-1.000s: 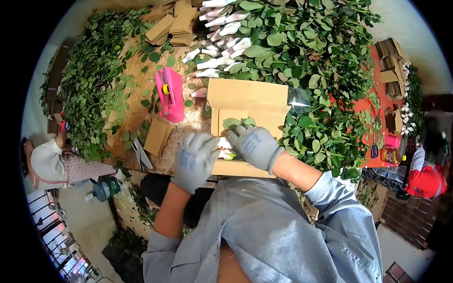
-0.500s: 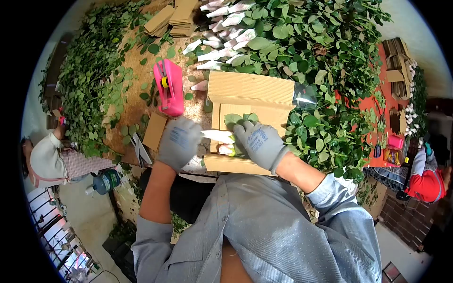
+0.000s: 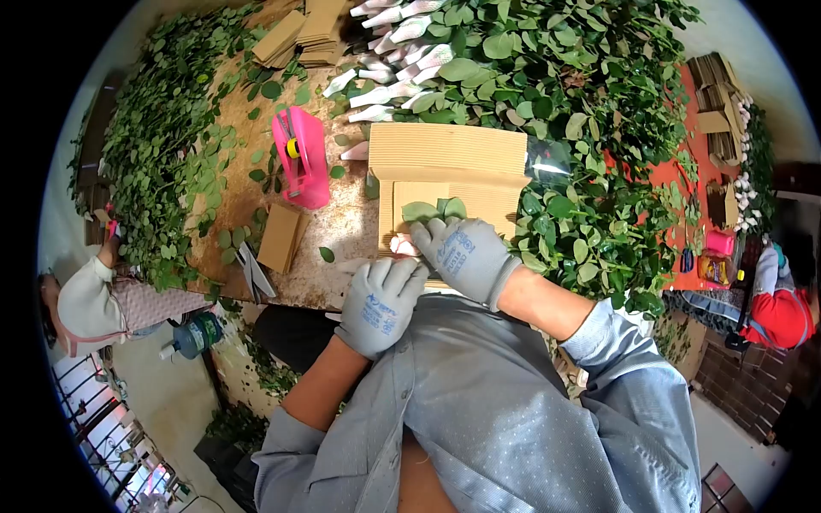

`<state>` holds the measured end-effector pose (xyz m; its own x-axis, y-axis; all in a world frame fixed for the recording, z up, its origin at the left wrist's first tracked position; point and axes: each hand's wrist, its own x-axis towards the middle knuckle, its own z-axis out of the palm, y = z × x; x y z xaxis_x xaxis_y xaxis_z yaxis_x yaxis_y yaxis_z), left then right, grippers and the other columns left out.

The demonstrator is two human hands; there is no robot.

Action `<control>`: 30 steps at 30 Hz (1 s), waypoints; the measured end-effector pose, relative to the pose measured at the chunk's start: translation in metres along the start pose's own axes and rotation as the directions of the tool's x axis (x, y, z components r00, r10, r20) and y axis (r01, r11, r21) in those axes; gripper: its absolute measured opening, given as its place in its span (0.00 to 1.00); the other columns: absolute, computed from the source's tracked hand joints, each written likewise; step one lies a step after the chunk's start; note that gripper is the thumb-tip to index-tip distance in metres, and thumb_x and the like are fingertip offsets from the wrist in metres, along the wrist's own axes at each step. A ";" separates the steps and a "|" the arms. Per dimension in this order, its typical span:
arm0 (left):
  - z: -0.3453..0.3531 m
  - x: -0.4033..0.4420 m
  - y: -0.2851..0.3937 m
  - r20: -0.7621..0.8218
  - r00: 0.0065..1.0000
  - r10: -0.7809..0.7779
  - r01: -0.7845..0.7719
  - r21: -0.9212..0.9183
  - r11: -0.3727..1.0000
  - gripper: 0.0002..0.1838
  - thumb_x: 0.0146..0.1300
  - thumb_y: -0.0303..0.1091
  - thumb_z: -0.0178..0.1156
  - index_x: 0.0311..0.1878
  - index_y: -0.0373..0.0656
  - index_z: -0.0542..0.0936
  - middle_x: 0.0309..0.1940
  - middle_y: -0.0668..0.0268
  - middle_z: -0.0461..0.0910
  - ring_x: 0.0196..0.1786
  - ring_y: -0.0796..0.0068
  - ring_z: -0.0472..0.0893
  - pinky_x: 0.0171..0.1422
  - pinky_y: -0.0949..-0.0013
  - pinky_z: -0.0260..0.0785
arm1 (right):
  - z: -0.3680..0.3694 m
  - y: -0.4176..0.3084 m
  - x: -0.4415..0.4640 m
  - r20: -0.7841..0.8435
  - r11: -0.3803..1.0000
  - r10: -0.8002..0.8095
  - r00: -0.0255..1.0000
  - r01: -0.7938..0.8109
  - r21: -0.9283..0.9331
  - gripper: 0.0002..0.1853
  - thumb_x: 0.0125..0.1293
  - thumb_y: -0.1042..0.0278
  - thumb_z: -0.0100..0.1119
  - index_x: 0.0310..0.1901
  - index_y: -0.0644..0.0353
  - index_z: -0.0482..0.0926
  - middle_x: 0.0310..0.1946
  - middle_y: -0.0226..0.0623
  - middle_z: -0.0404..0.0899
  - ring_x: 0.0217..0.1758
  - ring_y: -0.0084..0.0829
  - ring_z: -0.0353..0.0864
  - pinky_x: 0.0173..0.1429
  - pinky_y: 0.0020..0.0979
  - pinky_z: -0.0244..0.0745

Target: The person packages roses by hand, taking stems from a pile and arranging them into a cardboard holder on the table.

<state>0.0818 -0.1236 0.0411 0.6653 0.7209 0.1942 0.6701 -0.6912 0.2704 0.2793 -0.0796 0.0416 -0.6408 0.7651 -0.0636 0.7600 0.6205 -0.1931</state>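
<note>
My right hand [image 3: 464,255], in a grey glove, is closed over a rose on a corrugated cardboard wrap [image 3: 449,150]. A pale pink rose bud [image 3: 402,245] shows at its fingertips, with green leaves [image 3: 434,209] just above; the stem is hidden under the glove. My left hand [image 3: 380,303], also gloved, is at the near edge of the cardboard, beside the right. Its fingers are curled; what they hold, if anything, is hidden. A pale tip [image 3: 349,266] shows beside the left fingers, too unclear to name.
A pink tape dispenser [image 3: 304,162] stands left of the cardboard. Cardboard pieces [image 3: 280,239] and a V-shaped tool [image 3: 254,274] lie near the table's edge. White-netted rose buds [image 3: 393,73] and leafy stems [image 3: 590,103] are piled beyond. Other people [image 3: 85,295] are at both sides.
My left hand has moved right and toward me, from beside the cardboard to its near edge. The white-netted bud there is now largely out of sight. My right hand has shifted slightly left.
</note>
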 end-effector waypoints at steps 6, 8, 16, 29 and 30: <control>0.004 -0.009 -0.003 -0.001 1.000 -0.012 0.012 0.032 0.999 0.16 0.55 0.30 0.66 0.49 0.43 0.85 0.50 0.66 0.80 0.51 0.62 0.77 0.54 0.56 0.70 | 0.004 0.003 -0.002 -0.023 0.999 -0.033 0.999 0.034 0.016 0.15 0.68 0.63 0.58 0.54 0.55 0.77 0.39 0.36 0.81 0.38 0.36 0.86 0.36 0.39 0.81; 0.004 -0.010 -0.002 0.027 1.000 -0.005 0.004 0.027 1.000 0.16 0.56 0.30 0.65 0.50 0.43 0.85 0.51 0.66 0.81 0.51 0.62 0.77 0.54 0.55 0.69 | 0.005 0.006 0.002 -0.009 0.997 -0.056 0.998 0.057 0.051 0.13 0.68 0.64 0.57 0.53 0.55 0.78 0.38 0.36 0.82 0.38 0.37 0.87 0.37 0.40 0.81; -0.010 0.004 -0.008 0.060 0.998 -0.023 0.023 -0.005 1.000 0.19 0.58 0.35 0.65 0.53 0.42 0.86 0.60 0.69 0.81 0.57 0.63 0.75 0.53 0.59 0.69 | 0.005 0.011 0.002 0.037 0.986 -0.032 0.999 0.025 0.165 0.19 0.70 0.63 0.57 0.60 0.56 0.77 0.43 0.39 0.83 0.43 0.39 0.88 0.42 0.40 0.83; -0.005 0.006 -0.005 0.088 0.992 -0.094 0.098 -0.045 0.994 0.14 0.60 0.28 0.63 0.50 0.42 0.87 0.66 0.69 0.80 0.51 0.65 0.76 0.53 0.59 0.69 | -0.030 0.158 0.053 -0.351 0.894 0.441 0.826 -0.370 0.252 0.10 0.73 0.68 0.58 0.53 0.54 0.81 0.44 0.45 0.83 0.45 0.49 0.85 0.50 0.45 0.82; -0.005 0.005 -0.004 0.098 0.990 -0.103 0.107 -0.040 0.993 0.14 0.59 0.29 0.63 0.49 0.42 0.87 0.66 0.69 0.80 0.50 0.65 0.76 0.52 0.59 0.69 | -0.017 0.182 0.054 -0.344 0.897 0.433 0.833 -0.363 0.251 0.11 0.72 0.67 0.57 0.53 0.54 0.81 0.46 0.46 0.83 0.48 0.52 0.84 0.53 0.47 0.81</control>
<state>0.0807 -0.1164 0.0461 0.6217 0.7799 0.0721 0.7238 -0.6073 0.3276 0.3848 0.0780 0.0195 -0.1676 0.9654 0.1996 0.8875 0.2359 -0.3959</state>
